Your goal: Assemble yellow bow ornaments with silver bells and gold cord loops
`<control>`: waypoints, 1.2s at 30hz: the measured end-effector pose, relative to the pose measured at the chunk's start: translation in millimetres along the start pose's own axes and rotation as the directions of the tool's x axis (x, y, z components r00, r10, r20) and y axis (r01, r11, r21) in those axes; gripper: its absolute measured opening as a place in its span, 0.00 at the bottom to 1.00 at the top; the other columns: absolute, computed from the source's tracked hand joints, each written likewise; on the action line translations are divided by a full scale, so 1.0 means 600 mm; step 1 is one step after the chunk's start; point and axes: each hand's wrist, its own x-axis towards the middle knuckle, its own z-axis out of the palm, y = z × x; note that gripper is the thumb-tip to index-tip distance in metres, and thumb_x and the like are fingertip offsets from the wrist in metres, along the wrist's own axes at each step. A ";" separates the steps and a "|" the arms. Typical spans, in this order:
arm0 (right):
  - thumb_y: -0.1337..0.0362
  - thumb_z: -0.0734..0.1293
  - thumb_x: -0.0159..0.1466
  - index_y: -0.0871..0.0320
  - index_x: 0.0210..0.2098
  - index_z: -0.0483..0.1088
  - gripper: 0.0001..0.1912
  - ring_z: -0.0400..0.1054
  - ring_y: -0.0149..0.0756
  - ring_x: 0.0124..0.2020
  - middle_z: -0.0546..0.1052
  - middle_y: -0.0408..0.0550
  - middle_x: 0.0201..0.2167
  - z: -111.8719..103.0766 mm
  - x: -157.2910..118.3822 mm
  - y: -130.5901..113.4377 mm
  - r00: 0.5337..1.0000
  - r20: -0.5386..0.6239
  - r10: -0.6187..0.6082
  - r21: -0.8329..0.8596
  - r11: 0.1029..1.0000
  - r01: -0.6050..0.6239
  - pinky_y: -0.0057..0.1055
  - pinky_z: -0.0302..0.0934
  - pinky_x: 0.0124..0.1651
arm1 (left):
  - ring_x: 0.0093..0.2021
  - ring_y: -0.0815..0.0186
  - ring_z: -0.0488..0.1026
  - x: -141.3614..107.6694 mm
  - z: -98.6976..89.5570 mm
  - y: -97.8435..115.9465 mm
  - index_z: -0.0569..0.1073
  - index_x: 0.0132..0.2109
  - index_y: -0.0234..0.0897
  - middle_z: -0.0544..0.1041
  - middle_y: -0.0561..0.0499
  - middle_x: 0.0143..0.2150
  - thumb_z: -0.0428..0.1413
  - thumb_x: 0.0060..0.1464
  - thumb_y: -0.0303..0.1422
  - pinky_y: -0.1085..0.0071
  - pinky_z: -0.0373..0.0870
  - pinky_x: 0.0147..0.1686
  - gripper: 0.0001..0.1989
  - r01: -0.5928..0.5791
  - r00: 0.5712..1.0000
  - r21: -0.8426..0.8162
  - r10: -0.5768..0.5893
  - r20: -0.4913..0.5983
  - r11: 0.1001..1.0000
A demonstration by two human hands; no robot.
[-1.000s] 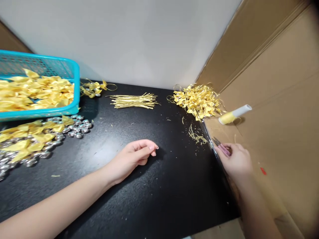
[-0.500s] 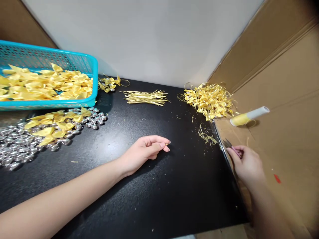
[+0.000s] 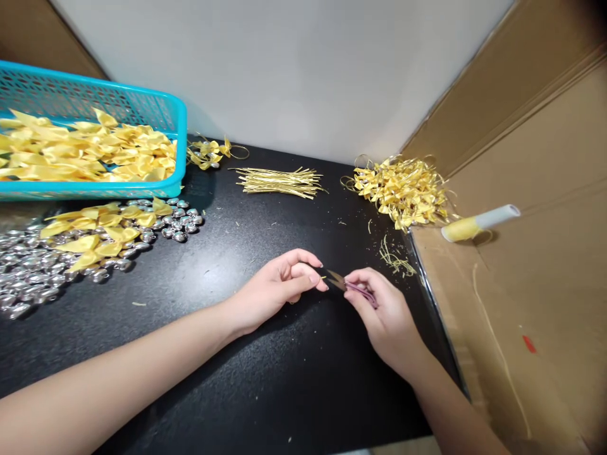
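Note:
Between thumb and fingertips my left hand (image 3: 284, 284) pinches the tip of a thin gold cord (image 3: 323, 277); the rest of it is hidden by the fingers. My right hand (image 3: 382, 309) is closed around small thread snips (image 3: 361, 292) with purple-pink handles. Their two blades are apart and point left, close to the cord tip. Both hands are just above the black table (image 3: 303, 379). Behind them lies a bundle of cut gold cords (image 3: 279, 182). Short cord offcuts (image 3: 396, 258) are scattered right of the blades.
A blue basket (image 3: 181, 145) of yellow ribbon bows stands at left, with silver beads (image 3: 38, 272) and loose bows (image 3: 90, 243) before it. A few beaded bows (image 3: 206, 153) lie beside it. Looped bows (image 3: 403, 189) are heaped back right, near a spool tube (image 3: 478, 224) by the cardboard (image 3: 535, 158).
My right hand has brought the thread snips left from beyond the table's right edge to beside my left hand. The left hand keeps its pinch, almost in place.

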 end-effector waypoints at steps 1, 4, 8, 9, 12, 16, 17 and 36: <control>0.64 0.64 0.64 0.55 0.37 0.69 0.03 0.72 0.35 0.34 0.75 0.46 0.34 0.004 0.002 0.000 1.000 0.012 -0.010 -0.002 1.000 0.010 0.29 0.68 0.37 | 0.21 0.75 0.57 0.000 0.000 0.000 0.69 0.43 0.39 0.78 0.56 0.31 0.61 0.55 0.38 0.75 0.50 0.22 0.12 0.000 1.000 0.000 0.000 0.002 1.000; 0.65 0.64 0.64 0.55 0.37 0.69 0.02 0.71 0.34 0.33 0.74 0.45 0.33 0.007 0.004 0.003 1.000 0.026 -0.015 -0.023 1.000 0.015 0.28 0.67 0.36 | 0.22 0.75 0.59 0.002 0.000 0.000 0.69 0.43 0.39 0.78 0.57 0.30 0.61 0.54 0.37 0.75 0.51 0.22 0.12 0.000 1.000 -0.004 0.000 0.011 1.000; 0.66 0.64 0.64 0.55 0.36 0.69 0.02 0.70 0.34 0.32 0.74 0.44 0.32 0.008 0.003 0.003 1.000 0.010 -0.024 -0.047 0.999 0.024 0.27 0.66 0.35 | 0.22 0.74 0.60 0.003 0.000 0.001 0.69 0.41 0.38 0.78 0.56 0.30 0.62 0.54 0.36 0.75 0.51 0.23 0.11 0.002 1.000 -0.011 -0.002 0.022 1.000; 0.66 0.64 0.64 0.55 0.36 0.69 0.02 0.70 0.33 0.32 0.73 0.44 0.32 0.008 0.002 0.003 1.000 0.004 -0.027 -0.051 0.998 0.027 0.27 0.66 0.35 | 0.22 0.74 0.59 0.003 0.001 0.001 0.69 0.41 0.38 0.78 0.55 0.30 0.62 0.54 0.36 0.75 0.51 0.22 0.12 0.005 1.000 -0.015 -0.005 0.025 1.000; 0.66 0.64 0.64 0.55 0.36 0.69 0.02 0.69 0.33 0.31 0.73 0.44 0.31 0.011 0.002 0.002 0.999 -0.010 -0.037 -0.060 0.998 0.036 0.26 0.65 0.34 | 0.21 0.75 0.58 0.003 0.002 0.002 0.68 0.41 0.37 0.78 0.55 0.30 0.62 0.53 0.35 0.75 0.50 0.22 0.12 0.011 0.999 -0.021 -0.010 0.034 1.000; 0.66 0.63 0.64 0.55 0.36 0.69 0.03 0.69 0.33 0.31 0.74 0.44 0.31 0.010 0.003 0.002 0.998 -0.015 -0.054 -0.062 0.997 0.053 0.27 0.65 0.34 | 0.21 0.75 0.57 0.003 0.003 0.002 0.68 0.41 0.37 0.79 0.55 0.30 0.61 0.54 0.35 0.75 0.50 0.22 0.12 0.010 0.999 -0.015 -0.010 0.038 1.000; 0.66 0.63 0.64 0.55 0.36 0.69 0.03 0.69 0.33 0.30 0.74 0.44 0.30 0.010 0.003 0.002 0.998 -0.016 -0.056 -0.061 0.997 0.054 0.27 0.65 0.33 | 0.21 0.75 0.57 0.003 0.003 0.002 0.68 0.41 0.37 0.79 0.55 0.30 0.61 0.54 0.35 0.75 0.50 0.22 0.12 0.011 0.999 -0.012 -0.010 0.035 1.000; 0.66 0.64 0.64 0.55 0.36 0.69 0.02 0.70 0.32 0.31 0.74 0.43 0.31 0.010 0.004 0.001 0.997 -0.015 -0.074 -0.050 0.996 0.074 0.26 0.65 0.34 | 0.22 0.75 0.57 0.003 0.003 0.002 0.67 0.40 0.38 0.79 0.56 0.30 0.61 0.54 0.34 0.75 0.50 0.23 0.10 0.014 0.999 -0.007 -0.013 0.037 1.000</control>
